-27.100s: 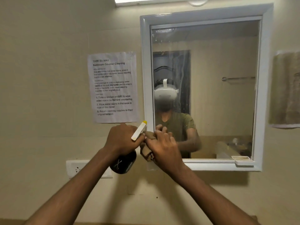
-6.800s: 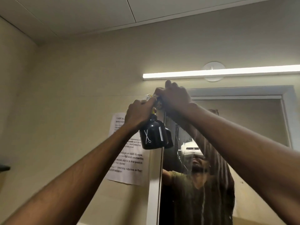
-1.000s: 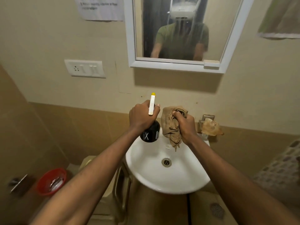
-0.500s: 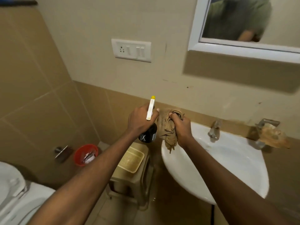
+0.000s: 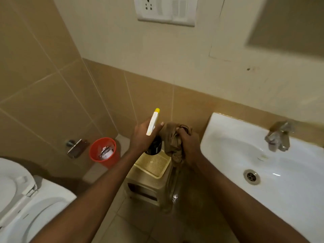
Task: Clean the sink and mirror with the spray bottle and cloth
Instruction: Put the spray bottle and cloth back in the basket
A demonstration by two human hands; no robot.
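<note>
Warm, fairly dim indoor light fills the head view, with the upper wall brighter than the shadowed floor under the sink (image 5: 273, 172). Small glare spots sit on the white basin near the drain (image 5: 251, 176) and on the wet floor. Tile lines bow from wide-angle distortion, and the tap (image 5: 278, 137) and top right corner look soft with motion blur.

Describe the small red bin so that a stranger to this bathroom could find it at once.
Start at the white sink and look left, past the beige stool, to the tiled wall's foot. The red bin stands there, the only bright red thing, with scraps inside.
</note>
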